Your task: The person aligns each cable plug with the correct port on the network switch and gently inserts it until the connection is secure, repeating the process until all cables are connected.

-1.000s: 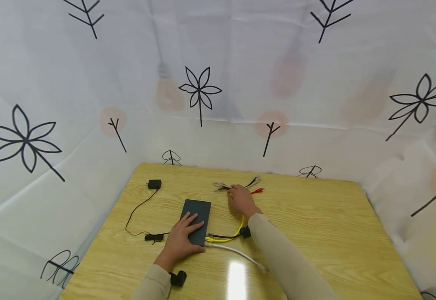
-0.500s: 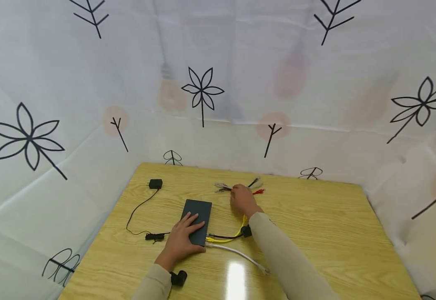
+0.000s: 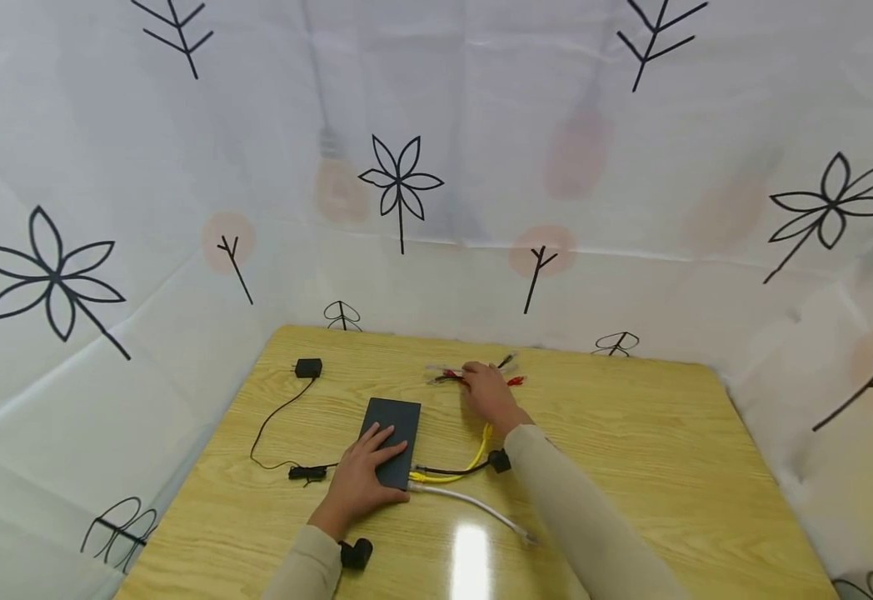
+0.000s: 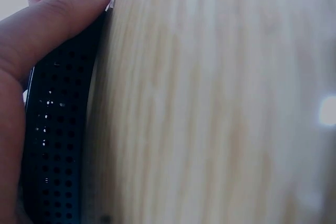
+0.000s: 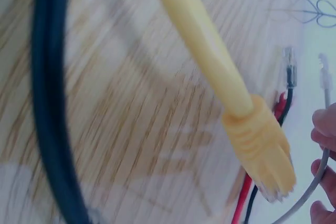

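My left hand (image 3: 361, 479) lies spread over a flat dark network switch (image 3: 397, 414), its thumb along the near edge. The switch's side has rows of small holes in the left wrist view. A yellow network cable (image 3: 477, 460), a black one (image 3: 447, 472) and a white one (image 3: 474, 501) run from its right side. My right hand (image 3: 491, 396) is at a bunch of short cables behind the switch. In the right wrist view, its fingers pinch a thin pale grey cable (image 5: 315, 182) with a clear plug. Red (image 5: 240, 199) and black cables lie beside it.
A black power adapter (image 3: 308, 368) stands at the back left; its thin cord runs to a tied bundle (image 3: 307, 472) beside the switch. The yellow cable's loose plug (image 5: 262, 153) rises close to the right wrist camera. A patterned white cloth (image 3: 436, 283) hangs behind the wooden table.
The right hand has shifted slightly among the short cables, and the pale cable's ends have moved a little. The left hand and the switch stay in place.
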### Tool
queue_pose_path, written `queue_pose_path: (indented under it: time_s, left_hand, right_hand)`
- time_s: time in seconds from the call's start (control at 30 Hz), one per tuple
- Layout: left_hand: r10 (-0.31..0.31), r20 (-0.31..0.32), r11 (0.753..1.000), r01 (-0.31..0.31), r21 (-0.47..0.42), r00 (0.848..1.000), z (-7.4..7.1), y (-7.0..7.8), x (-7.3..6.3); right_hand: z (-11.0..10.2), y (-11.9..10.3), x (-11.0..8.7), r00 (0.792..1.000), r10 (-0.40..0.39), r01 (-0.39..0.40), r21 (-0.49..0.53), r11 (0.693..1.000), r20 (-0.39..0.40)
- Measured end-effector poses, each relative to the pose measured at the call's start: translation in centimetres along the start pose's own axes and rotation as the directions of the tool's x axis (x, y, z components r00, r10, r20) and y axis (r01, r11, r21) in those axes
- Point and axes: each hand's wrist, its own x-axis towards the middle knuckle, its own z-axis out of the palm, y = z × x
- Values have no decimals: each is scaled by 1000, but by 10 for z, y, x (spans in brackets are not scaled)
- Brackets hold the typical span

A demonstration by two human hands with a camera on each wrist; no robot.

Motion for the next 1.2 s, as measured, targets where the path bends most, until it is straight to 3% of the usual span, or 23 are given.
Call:
queue_pose_path:
  time_s: [0.43,0.77,1.0,1.2]
  left_hand:
    - [4,-29,1000,-3,5,1000,4,-2,0]
    - [-2,-31,1000,2,-3,1000,3,-1,-1]
    - [-12,-11,1000,12,4,1000,2,-1,2]
    - [-7,-6,1000,7,-2,1000,3,-1,2]
  right_hand:
    - [-10,23,-20,997,-30,28,-16,999,-75]
    - [-9,44,-37,986,1,21,133,991,-164]
    - [-9,49,-49,984,107,-65,267,962,-143]
    - [-8,50,-60,981,89,-29,321,947,-174]
